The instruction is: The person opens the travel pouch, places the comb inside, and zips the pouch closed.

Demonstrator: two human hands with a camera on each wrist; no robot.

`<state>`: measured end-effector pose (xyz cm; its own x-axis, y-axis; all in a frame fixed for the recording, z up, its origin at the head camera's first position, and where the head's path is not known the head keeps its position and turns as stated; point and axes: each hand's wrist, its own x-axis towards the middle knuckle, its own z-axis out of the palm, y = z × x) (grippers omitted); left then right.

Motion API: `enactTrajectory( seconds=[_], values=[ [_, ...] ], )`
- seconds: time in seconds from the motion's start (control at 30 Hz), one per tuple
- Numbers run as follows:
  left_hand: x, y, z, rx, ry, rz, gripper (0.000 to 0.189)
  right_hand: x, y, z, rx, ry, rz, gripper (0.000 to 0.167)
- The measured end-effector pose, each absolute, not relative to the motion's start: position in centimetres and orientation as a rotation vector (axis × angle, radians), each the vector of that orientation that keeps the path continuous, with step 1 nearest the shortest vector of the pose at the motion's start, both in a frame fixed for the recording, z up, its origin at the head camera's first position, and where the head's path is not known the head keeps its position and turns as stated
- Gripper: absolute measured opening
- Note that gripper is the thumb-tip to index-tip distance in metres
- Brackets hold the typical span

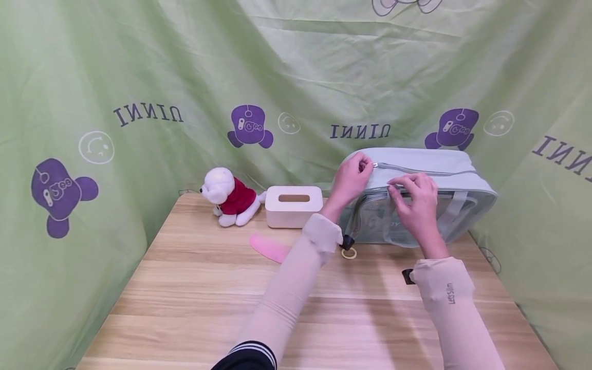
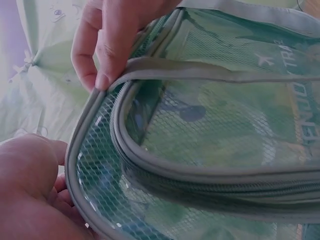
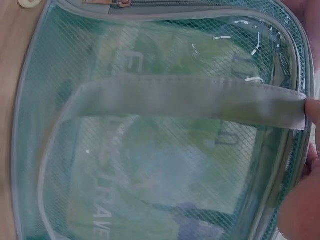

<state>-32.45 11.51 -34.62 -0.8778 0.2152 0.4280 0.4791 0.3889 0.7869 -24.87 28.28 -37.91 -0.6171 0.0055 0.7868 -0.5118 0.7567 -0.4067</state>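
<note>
A pale green travel bag (image 1: 421,158) with clear mesh-patterned sides stands at the back right; a zipper (image 1: 425,171) runs along its top. At the zipper's left end my left hand (image 1: 353,177) pinches the zipper pull, beside the metal slider (image 1: 375,165). My right hand (image 1: 418,198) pinches the bag's top front edge where a strap (image 3: 190,100) meets it. In the left wrist view, the right thumb (image 2: 103,80) presses on that piped edge, while the left hand (image 2: 30,175) lies beside the bag's corner.
Left of the bag stand a cream tissue box (image 1: 294,213) and a white plush dog (image 1: 219,187) in a red shirt. A pink, flat, curved piece (image 1: 270,248) lies on the wooden table (image 1: 208,298), partly behind the left forearm. A cream ring (image 1: 349,253) lies by the bag's base. Green curtain (image 1: 194,67) surrounds the table.
</note>
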Motion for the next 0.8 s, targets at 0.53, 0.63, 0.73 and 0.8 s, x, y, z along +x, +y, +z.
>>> enactTrajectory(
  seconds=[0.53, 0.63, 0.73, 0.8],
  values=[
    [-32.5, 9.9, -36.9, -0.558, -2.301, -1.679, 0.015, -24.8, 28.2, -37.0, 0.384, -2.184, 0.817, 0.011],
    [-32.4, 9.4, -37.2, -0.535, -2.320, -1.651, 0.018, -24.6, 28.2, -36.9, 0.381, -2.181, 0.817, 0.011],
    [-32.2, 9.0, -37.4, -0.519, -2.363, -1.587, 0.020, -24.5, 28.2, -36.8, 0.375, -2.191, 0.815, 0.011],
    [-32.0, 8.8, -37.5, -0.507, -2.398, -1.540, 0.023, -24.4, 28.2, -36.7, 0.372, -2.204, 0.816, 0.012]
  ],
)
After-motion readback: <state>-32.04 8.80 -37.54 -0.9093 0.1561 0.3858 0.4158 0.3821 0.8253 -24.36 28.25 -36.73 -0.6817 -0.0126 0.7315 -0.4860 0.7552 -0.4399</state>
